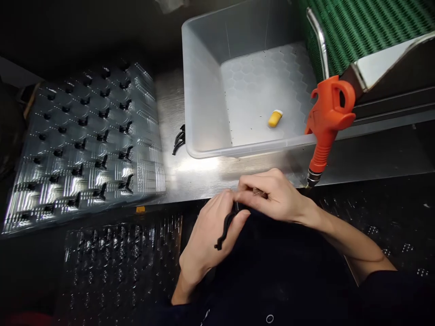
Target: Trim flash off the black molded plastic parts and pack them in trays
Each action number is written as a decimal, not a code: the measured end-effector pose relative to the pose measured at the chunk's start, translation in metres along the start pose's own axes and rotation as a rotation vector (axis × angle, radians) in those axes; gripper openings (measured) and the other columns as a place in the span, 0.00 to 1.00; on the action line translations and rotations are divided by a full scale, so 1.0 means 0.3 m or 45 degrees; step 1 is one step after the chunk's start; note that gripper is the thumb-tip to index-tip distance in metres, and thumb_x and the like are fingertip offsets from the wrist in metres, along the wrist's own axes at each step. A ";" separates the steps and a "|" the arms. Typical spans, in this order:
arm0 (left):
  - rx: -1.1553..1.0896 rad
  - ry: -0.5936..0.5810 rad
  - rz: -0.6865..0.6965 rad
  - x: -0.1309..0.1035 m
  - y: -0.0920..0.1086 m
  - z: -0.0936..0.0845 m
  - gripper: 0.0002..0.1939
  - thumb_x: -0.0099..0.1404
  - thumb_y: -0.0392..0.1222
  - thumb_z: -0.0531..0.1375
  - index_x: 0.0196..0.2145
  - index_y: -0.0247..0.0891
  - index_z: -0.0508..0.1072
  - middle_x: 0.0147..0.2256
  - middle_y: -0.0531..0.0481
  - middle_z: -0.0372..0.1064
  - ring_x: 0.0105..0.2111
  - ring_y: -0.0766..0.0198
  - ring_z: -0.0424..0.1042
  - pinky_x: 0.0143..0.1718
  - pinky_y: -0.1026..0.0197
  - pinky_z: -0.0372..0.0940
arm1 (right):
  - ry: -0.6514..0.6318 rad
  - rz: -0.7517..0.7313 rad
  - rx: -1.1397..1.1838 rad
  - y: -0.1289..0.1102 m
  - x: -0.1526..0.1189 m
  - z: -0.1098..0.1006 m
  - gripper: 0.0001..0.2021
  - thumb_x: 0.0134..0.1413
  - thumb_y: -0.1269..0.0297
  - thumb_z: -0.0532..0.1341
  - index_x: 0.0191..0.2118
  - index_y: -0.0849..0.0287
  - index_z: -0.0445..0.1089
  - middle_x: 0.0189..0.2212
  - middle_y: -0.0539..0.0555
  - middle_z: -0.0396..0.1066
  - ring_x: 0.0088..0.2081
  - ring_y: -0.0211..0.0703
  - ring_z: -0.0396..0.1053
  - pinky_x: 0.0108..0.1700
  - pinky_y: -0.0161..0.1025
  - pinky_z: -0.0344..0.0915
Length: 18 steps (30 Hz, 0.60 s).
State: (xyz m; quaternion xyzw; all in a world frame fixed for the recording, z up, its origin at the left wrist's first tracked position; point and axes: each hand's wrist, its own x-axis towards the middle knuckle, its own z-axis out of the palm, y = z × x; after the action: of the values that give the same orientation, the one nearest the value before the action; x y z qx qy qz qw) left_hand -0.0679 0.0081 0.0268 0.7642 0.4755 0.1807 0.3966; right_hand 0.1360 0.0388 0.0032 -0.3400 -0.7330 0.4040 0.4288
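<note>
Left hand [212,231]: thumb and fingers clamped on the black part [224,230], back of hand up.
Right hand [280,197]: curled round a small brownish object [260,192], fingertips meeting the left's.
Black part: spans the left grip, lower end free; a loose pinch could drop it short of the worktop [173,181].
Air gun [322,122]: beyond and right of the grip; a swinging right forearm might knock it.

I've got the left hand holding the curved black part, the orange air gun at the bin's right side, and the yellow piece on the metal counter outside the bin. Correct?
Not quite: the head view shows the yellow piece inside the bin, on its floor. The left hand does hold the curved black part, and the orange air gun is at the bin's right side.
</note>
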 end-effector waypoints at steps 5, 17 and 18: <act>0.069 -0.021 0.094 -0.014 -0.023 -0.025 0.15 0.83 0.52 0.54 0.43 0.42 0.74 0.37 0.49 0.75 0.36 0.56 0.74 0.41 0.55 0.69 | -0.124 0.137 -0.012 -0.040 0.008 -0.004 0.24 0.79 0.58 0.59 0.27 0.57 0.58 0.19 0.41 0.55 0.21 0.30 0.51 0.26 0.33 0.50; -0.634 -0.116 -0.468 -0.079 -0.120 0.059 0.23 0.82 0.62 0.52 0.59 0.43 0.70 0.35 0.54 0.65 0.38 0.58 0.68 0.48 0.53 0.64 | -0.056 0.181 -1.317 -0.065 0.384 -0.043 0.29 0.76 0.43 0.60 0.57 0.72 0.75 0.43 0.69 0.81 0.46 0.60 0.80 0.43 0.45 0.68; -0.673 -0.115 -0.508 -0.086 -0.136 0.077 0.25 0.81 0.65 0.52 0.60 0.44 0.70 0.34 0.55 0.61 0.36 0.59 0.64 0.44 0.54 0.62 | -0.076 0.215 -1.343 -0.048 0.387 -0.038 0.32 0.77 0.43 0.58 0.59 0.76 0.74 0.41 0.72 0.80 0.45 0.62 0.80 0.44 0.48 0.70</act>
State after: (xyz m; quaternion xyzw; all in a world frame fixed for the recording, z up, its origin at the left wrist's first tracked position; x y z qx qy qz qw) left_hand -0.0890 -0.0149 -0.0165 0.5340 0.5343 0.1823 0.6294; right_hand 0.0976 0.1339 0.0606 -0.5556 -0.8185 0.0234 0.1446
